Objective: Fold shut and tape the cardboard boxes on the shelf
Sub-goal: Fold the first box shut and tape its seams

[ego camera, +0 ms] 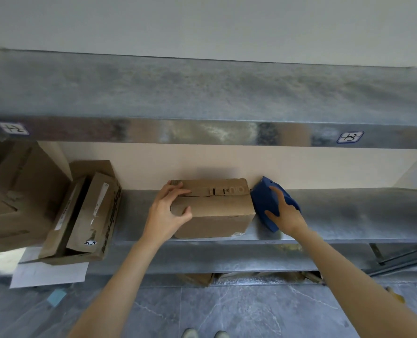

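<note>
A small brown cardboard box (217, 211) stands in the middle of the metal shelf (349, 215) with its top flaps folded down. My left hand (168, 213) grips the box's left top corner, fingers over the top and thumb on the front face. Just right of the box lies a blue tape dispenser (266, 203). My right hand (285, 213) holds the dispenser, fingers across its top and thumb at its lower edge.
Several larger cardboard boxes (85, 215) stand tilted at the left end of the shelf, one (14, 196) overhanging the edge. A white sheet (48, 274) lies below them. An upper shelf (202, 132) overhangs. More cardboard (195, 279) shows under the shelf, above the grey tiled floor.
</note>
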